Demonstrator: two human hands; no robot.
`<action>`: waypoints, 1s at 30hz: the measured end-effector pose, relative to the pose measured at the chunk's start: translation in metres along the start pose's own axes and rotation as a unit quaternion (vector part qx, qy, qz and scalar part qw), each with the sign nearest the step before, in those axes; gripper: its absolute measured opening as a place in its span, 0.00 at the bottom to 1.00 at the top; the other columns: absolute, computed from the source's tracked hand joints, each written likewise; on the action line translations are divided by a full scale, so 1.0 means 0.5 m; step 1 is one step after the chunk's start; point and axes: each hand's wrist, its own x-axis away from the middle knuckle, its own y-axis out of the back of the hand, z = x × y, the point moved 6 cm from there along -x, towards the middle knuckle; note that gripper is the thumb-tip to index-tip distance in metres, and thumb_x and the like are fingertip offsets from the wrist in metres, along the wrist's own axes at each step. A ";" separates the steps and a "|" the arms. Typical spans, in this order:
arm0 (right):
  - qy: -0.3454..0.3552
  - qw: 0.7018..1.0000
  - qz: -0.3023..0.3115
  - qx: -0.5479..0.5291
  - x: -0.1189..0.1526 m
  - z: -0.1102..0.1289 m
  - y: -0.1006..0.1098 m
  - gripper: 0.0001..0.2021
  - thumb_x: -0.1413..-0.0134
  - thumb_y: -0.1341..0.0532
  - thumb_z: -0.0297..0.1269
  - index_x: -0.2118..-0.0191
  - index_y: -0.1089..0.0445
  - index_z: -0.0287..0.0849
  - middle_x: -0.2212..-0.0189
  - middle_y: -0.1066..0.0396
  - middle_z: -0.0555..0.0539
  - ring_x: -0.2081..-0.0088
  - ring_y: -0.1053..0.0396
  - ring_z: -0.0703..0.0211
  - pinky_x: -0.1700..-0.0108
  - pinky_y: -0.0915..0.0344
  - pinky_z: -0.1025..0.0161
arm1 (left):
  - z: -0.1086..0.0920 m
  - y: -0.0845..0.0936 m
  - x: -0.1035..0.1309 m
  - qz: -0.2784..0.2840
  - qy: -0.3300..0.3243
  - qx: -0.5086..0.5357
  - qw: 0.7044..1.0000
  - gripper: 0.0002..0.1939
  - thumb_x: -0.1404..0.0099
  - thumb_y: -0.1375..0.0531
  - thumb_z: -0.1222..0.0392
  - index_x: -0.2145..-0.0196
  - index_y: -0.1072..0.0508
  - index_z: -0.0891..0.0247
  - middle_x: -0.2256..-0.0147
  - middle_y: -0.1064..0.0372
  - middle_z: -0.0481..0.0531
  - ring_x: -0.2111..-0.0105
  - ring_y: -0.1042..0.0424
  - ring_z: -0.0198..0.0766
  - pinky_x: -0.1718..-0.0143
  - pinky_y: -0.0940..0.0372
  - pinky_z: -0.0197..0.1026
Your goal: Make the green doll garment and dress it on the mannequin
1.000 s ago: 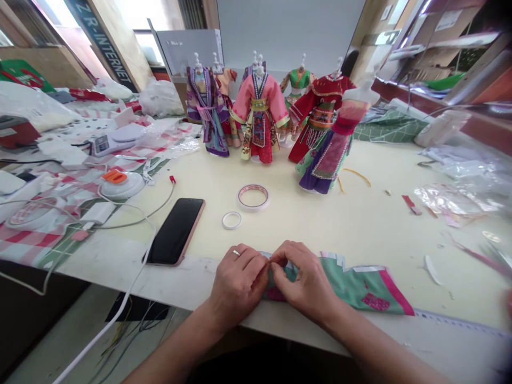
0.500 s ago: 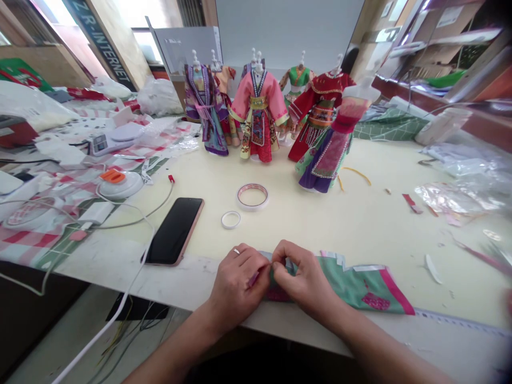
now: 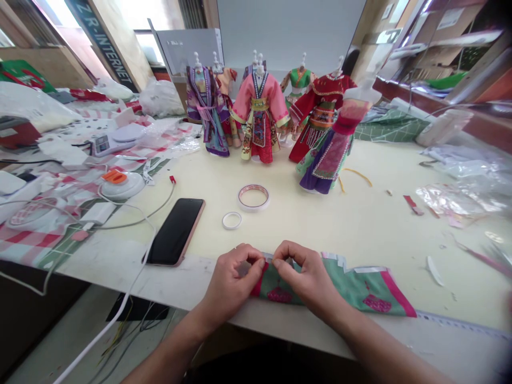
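A green piece of fabric (image 3: 340,288) with magenta end bands and magenta motifs lies along the table's front edge. Pale tape strips (image 3: 370,270) run along parts of its upper edge. My left hand (image 3: 236,274) pinches the fabric's upper left corner between thumb and forefinger. Close beside it, my right hand (image 3: 304,274) pinches the same upper edge, and its fingers and wrist cover the fabric's middle. Beyond the hands lie a larger tape roll (image 3: 254,198) and a smaller tape roll (image 3: 232,220).
A phone (image 3: 176,232) lies at left, with a white cable (image 3: 136,277) crossing its edge. Several dressed doll mannequins (image 3: 260,106) stand at the back. A ruler (image 3: 460,322) extends right from the fabric. Plastic bags (image 3: 460,192) and scraps lie at right.
My left hand has turned and opened its curl slightly, moving a little left from my right fingertips. The fabric's left magenta band and a motif now show between the hands.
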 end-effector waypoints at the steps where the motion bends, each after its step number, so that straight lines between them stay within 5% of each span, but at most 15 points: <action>1: 0.018 1.000 -0.005 0.018 0.002 0.005 -0.001 0.05 0.53 0.46 0.29 0.77 0.38 0.41 0.79 0.37 0.53 0.73 0.39 0.64 0.69 0.42 0.66 | -0.002 0.000 0.000 -0.004 -0.010 -0.007 1.000 0.07 0.39 0.46 0.65 0.74 0.32 0.63 0.75 0.33 0.46 0.72 0.34 0.32 0.69 0.39 0.34; 7: 0.105 0.989 -0.024 0.100 0.016 0.020 -0.006 0.03 0.53 0.44 0.27 0.73 0.36 0.41 0.76 0.34 0.51 0.70 0.37 0.62 0.64 0.41 0.63 | -0.018 -0.004 0.009 -0.047 -0.109 -0.089 0.989 0.05 0.39 0.45 0.67 0.73 0.32 0.63 0.75 0.33 0.47 0.72 0.35 0.34 0.68 0.39 0.37; 16: 0.095 0.987 -0.042 0.120 0.009 0.016 -0.001 0.06 0.55 0.46 0.26 0.78 0.39 0.42 0.79 0.37 0.52 0.73 0.39 0.63 0.68 0.43 0.64 | -0.029 -0.017 0.018 -0.057 -0.196 -0.150 0.967 0.07 0.38 0.46 0.68 0.74 0.35 0.62 0.75 0.33 0.50 0.71 0.37 0.36 0.67 0.41 0.40; 23: 0.005 1.000 -0.018 0.007 0.003 0.001 -0.004 0.06 0.58 0.47 0.27 0.80 0.41 0.42 0.81 0.39 0.54 0.76 0.41 0.66 0.72 0.44 0.68 | -0.012 -0.012 0.006 -0.003 -0.057 -0.034 0.998 0.06 0.39 0.45 0.66 0.74 0.32 0.63 0.74 0.33 0.47 0.72 0.34 0.33 0.69 0.40 0.36; 30: -0.028 0.998 -0.007 -0.052 0.000 -0.008 -0.007 0.05 0.59 0.47 0.30 0.81 0.40 0.41 0.82 0.41 0.54 0.76 0.43 0.66 0.72 0.45 0.68 | 0.001 -0.015 0.003 0.033 0.042 0.052 0.997 0.07 0.40 0.44 0.65 0.75 0.30 0.64 0.75 0.33 0.46 0.73 0.34 0.31 0.70 0.40 0.33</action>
